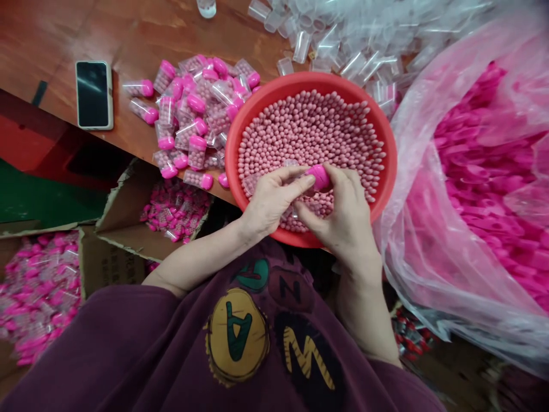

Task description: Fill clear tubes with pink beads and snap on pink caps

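Note:
My left hand [271, 200] is closed around a clear plastic container, mostly hidden by the fingers, above the red basin [231, 143]. Its thumb reaches to a bright pink cap [317, 177] at the container's end. My right hand [349, 214] grips this cap between curled fingers, its thumb lower down and apart from it. Whether the cap is fully seated I cannot tell. Beneath both hands, the basin holds a mass of small pink round-tipped pieces [309, 126], some of which look elongated at the right side.
Filled pink-capped containers [197, 114] lie heaped left of the basin, beside a phone [92, 94]. Clear empty tubes [302, 46] are piled behind. A plastic bag [412, 189] of pink caps [489, 154] bulges at right. Cardboard boxes [114, 266] with more containers stand below left.

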`<state>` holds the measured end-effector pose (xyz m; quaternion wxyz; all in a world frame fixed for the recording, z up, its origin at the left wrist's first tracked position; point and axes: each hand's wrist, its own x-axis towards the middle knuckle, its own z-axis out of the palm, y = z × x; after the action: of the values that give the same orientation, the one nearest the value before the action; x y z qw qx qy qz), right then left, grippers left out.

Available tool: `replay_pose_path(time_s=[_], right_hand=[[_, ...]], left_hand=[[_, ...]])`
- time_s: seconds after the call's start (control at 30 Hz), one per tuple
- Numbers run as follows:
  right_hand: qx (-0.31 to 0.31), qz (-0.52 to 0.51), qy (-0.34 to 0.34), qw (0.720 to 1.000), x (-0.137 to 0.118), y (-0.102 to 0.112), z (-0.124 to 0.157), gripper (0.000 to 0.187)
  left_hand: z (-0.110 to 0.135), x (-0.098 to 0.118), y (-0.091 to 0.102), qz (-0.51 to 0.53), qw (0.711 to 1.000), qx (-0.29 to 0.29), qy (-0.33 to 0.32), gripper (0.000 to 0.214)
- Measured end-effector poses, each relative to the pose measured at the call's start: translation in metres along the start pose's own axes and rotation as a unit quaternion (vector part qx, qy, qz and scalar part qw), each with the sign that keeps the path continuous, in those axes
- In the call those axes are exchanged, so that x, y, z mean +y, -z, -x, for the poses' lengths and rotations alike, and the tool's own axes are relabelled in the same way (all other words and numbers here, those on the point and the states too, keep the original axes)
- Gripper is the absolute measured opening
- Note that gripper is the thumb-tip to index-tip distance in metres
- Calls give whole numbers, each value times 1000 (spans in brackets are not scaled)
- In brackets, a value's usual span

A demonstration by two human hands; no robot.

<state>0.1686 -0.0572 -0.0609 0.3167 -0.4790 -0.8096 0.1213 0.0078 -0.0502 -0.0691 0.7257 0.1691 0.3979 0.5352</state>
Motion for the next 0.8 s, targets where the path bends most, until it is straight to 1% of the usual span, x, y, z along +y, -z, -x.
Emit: replay_pose_path(time_s=[0.03,0.07,0.2,0.4,0.5,0.57,0.63,0.7,0.77,0.8], right_hand=[[0,31,1,1000,-3,-4,1,68],[4,57,-1,998,-4,-9,3,72],[18,111,-14,994,-1,-23,4,64],[1,165,6,986,9,-22,-1,62],[11,184,3,983,4,-28,0,67],[22,180,-5,983,-2,-35,0,66],[29,140,-4,990,-6,-37,-3,65],[1,73,11,997,-4,-31,-13,70],[-54,14,14,998,5,-19,-29,75],[-79,-1,10,997,12,-13,-38,72]], left_hand=[[0,0,-1,3,1000,6,4,30],[0,0,-2,6,1000,11,7,28],[3,2,-4,15,1000,15,17,27],[2,2,-5,6,1000,6,19,29],[2,1,-4,-14,1000,-6,8,29],[5,3,-3,-36,999,-13,-7,26],[9,12,-1,-60,997,-25,-38,22],[8,29,7,-92,990,-40,-94,21],[-2,54,27,-141,973,-29,-182,25],[-11,68,43,-170,956,-4,-239,26]])
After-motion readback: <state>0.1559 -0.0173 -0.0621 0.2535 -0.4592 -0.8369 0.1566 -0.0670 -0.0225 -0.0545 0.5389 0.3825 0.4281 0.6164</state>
